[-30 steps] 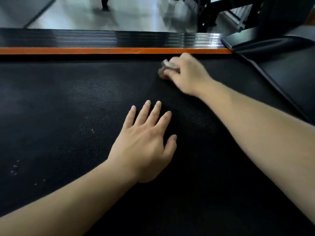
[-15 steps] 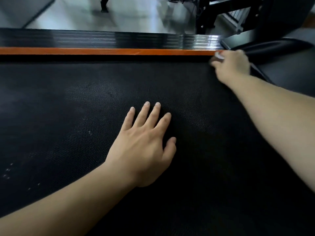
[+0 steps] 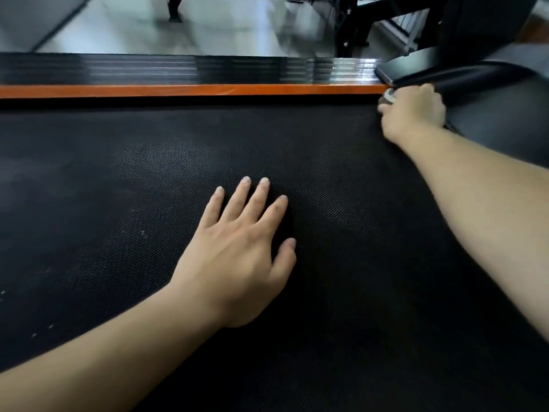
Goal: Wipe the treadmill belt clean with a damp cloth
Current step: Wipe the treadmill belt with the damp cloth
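Two grips mid-wipe: left grip (image 3: 237,257) lay flat, released, on the belt (image 3: 118,188); right grip (image 3: 413,114) clutched the cloth (image 3: 389,96) at its far corner; I judged a return stroke due.

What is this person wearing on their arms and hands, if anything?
Nothing that shows. The left forearm and right forearm are bare to the picture's edge, with no sleeves. The left hand and right hand have no gloves, and no watch, band or ring is visible. The left hand's nails are short and unpainted.
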`<state>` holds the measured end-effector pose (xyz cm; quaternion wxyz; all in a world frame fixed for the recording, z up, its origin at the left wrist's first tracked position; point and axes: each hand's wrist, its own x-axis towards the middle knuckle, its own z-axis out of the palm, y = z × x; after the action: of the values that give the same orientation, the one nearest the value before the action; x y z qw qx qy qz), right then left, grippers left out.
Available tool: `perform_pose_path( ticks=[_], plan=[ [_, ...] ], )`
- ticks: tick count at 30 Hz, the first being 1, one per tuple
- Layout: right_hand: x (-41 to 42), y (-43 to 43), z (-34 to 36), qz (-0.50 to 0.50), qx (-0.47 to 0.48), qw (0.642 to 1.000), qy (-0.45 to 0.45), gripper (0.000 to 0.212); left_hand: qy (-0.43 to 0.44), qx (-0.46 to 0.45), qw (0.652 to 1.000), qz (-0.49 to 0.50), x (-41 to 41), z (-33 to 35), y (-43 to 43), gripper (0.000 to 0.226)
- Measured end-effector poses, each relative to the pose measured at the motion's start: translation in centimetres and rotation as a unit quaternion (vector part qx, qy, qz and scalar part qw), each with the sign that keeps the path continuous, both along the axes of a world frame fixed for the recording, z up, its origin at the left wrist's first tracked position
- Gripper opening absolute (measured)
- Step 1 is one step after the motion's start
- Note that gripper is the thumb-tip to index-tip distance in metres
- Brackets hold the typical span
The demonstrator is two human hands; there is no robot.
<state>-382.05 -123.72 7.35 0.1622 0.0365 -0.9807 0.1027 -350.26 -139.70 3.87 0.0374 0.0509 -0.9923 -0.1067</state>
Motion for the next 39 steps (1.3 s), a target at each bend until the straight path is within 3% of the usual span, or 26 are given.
perform_pose_path(
  ticks=[3, 5, 7, 11, 13, 16, 18, 19, 22, 24, 26, 30, 32, 36, 39],
  plan=[
    [4.4, -1.9, -1.7, 0.178, -0.065, 0.982, -0.013, 0.038, -0.004, -0.002, 1.000, 0.003, 0.1, 0.1, 0.1, 0.077],
    [6.1, -1.2, -1.9, 0.292, -0.042, 0.955, -0.041, 0.029, -0.003, -0.001, 1.000, -0.001, 0.1, 0.1, 0.1, 0.076],
    [4.5, 0.2, -0.7, 0.262, -0.001, 0.964, -0.040, 0.033, -0.011, -0.003, 1.000, -0.016, 0.2, 0.1, 0.1, 0.074],
    [0.3, 2.3, 0.7, 0.037, -0.047, 0.998, -0.020, 0.042, -0.006, -0.006, 0.999, -0.032, 0.3, 0.3, 0.0, 0.073],
    [3.1, -0.6, 0.0, 0.071, -0.042, 0.997, -0.006, 0.039, -0.010, -0.005, 0.999, -0.030, 0.3, 0.3, 0.0, 0.075],
    [9.3, -3.2, -1.6, 0.268, -0.063, 0.961, -0.036, 0.028, -0.018, -0.004, 0.999, -0.028, 0.2, 0.4, 0.1, 0.076],
    [10.3, -1.6, -1.6, 0.338, -0.024, 0.940, -0.048, 0.022, -0.026, -0.003, 0.999, -0.030, 0.2, 0.5, 0.0, 0.077],
    [9.3, -0.3, -1.2, 0.320, -0.007, 0.947, -0.038, 0.024, -0.030, -0.004, 0.999, -0.031, 0.3, 0.5, 0.0, 0.077],
    [3.7, 3.9, 0.3, 0.121, -0.024, 0.992, -0.008, 0.031, -0.021, -0.001, 0.999, -0.030, 0.3, 0.7, 0.1, 0.077],
    [2.2, 4.5, 0.4, 0.025, -0.043, 0.999, 0.002, 0.031, -0.017, -0.002, 0.999, -0.040, 0.3, 0.7, 0.1, 0.076],
    [3.7, 2.4, -0.2, 0.040, -0.022, 0.999, 0.010, 0.031, -0.020, -0.001, 0.998, -0.053, 0.3, 0.7, 0.1, 0.074],
    [7.4, 0.9, -1.8, 0.259, -0.022, 0.965, -0.020, 0.022, -0.023, -0.001, 0.999, -0.048, 0.2, 0.7, 0.0, 0.074],
    [6.0, 2.9, -0.9, 0.225, 0.016, 0.974, -0.004, 0.028, -0.025, -0.001, 0.998, -0.049, 0.2, 0.6, 0.0, 0.074],
    [1.6, 7.1, 0.6, 0.027, 0.037, 0.999, 0.018, 0.037, -0.019, 0.003, 0.999, -0.044, 0.3, 0.7, 0.2, 0.075],
    [3.0, 5.5, -0.6, 0.059, 0.019, 0.998, 0.020, 0.030, -0.012, 0.001, 0.999, -0.045, 0.1, 0.6, 0.1, 0.075]
  ],
)
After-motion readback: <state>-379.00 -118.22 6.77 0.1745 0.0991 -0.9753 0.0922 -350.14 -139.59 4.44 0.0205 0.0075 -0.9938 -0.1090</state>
